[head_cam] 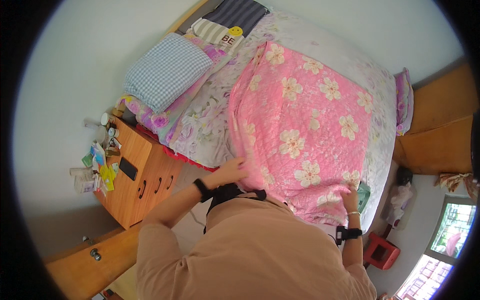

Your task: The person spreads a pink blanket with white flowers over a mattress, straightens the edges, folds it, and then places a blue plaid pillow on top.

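Note:
A pink quilt (322, 116) with large cream flowers lies spread over the bed, its near part bunched in front of my body. At the quilt's left edge, my left hand (234, 171) grips the fabric, slightly blurred along with the cloth there. My right hand (349, 197) holds the quilt's near right corner, where the cloth is gathered into folds. Beneath the quilt is a floral bed sheet (202, 125) in white and purple. Just beside my right hand, a green item (363, 197) lies on the bed, partly covered by the quilt.
A checked pillow (168, 71) and a dark striped folded cloth (236, 15) lie at the bed's head. To the left stands a wooden cabinet (131, 150) bearing a phone (128, 168) and several small containers. A red stool (381, 250) stands right, a wooden door (93, 270) lower left.

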`<state>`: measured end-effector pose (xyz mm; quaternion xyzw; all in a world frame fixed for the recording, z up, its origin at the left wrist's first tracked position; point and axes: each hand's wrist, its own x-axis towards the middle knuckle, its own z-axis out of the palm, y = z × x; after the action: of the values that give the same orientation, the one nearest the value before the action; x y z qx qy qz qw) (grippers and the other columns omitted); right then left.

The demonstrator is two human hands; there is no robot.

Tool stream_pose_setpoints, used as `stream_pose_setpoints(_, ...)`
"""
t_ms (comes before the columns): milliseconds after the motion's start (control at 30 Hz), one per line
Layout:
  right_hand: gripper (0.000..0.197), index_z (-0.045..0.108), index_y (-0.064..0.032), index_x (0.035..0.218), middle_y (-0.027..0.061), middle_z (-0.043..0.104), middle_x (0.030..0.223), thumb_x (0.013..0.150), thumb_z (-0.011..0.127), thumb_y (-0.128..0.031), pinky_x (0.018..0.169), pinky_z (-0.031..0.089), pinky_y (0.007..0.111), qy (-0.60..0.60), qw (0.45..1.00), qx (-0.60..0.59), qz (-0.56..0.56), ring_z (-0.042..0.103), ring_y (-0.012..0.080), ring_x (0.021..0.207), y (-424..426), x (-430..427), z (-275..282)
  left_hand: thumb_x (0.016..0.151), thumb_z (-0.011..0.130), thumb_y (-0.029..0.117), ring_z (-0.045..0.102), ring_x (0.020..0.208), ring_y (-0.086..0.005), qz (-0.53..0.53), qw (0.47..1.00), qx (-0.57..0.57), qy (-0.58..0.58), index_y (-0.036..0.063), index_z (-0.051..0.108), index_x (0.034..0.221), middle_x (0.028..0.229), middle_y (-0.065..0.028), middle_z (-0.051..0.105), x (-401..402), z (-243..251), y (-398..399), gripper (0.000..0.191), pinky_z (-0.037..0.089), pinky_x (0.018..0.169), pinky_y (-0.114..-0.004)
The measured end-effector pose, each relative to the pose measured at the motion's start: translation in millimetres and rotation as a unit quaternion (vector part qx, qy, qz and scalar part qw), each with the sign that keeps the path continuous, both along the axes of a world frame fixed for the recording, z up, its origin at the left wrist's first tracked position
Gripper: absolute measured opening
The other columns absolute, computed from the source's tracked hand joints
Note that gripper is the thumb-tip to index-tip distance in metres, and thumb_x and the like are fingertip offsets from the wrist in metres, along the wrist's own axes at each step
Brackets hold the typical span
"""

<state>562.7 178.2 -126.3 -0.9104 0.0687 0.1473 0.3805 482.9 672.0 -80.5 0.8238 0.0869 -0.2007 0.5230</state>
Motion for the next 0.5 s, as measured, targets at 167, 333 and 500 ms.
stream_pose_setpoints(167,0.060,0.034,0.0048,0.123,0.0154,0.056,0.101,0.082,0.057,-0.032,0.067,0.049,0.028,0.307,0.891,0.334,-0.011,0.058,0.0196,0.087,209.1,22.5,86.4,0.066,0.057,0.016,0.052,0.070,-0.0256,-0.162,0.984,-0.074,-0.020,-0.0018,0.050,0.102,0.080,-0.0172,0.055,53.6,11.8,-81.1,0.041,0.042,0.062,-0.032)
stream_pose_setpoints(333,0.057,0.034,0.0072,0.122,0.0138,0.057,0.098,0.081,0.058,-0.025,0.061,0.049,0.025,0.357,0.897,0.253,0.066,0.059,0.0166,0.080,261.7,37.2,98.1,0.066,0.059,0.015,0.056,0.074,-0.0266,-0.279,0.931,-0.192,-0.136,-0.0024,0.053,0.098,0.081,-0.0176,0.057,58.2,21.2,-106.2,0.037,0.044,0.065,-0.036)
stream_pose_setpoints(500,0.035,0.049,0.0086,0.107,0.0148,0.059,0.087,0.077,0.054,-0.009,0.062,0.048,0.028,0.348,0.923,0.163,0.028,0.059,0.0189,0.074,227.1,30.0,59.4,0.068,0.063,0.015,0.052,0.094,-0.0269,-0.385,0.865,-0.307,-0.094,-0.0003,0.051,0.108,0.103,-0.0165,0.052,70.2,31.3,-70.6,0.044,0.042,0.080,-0.035)
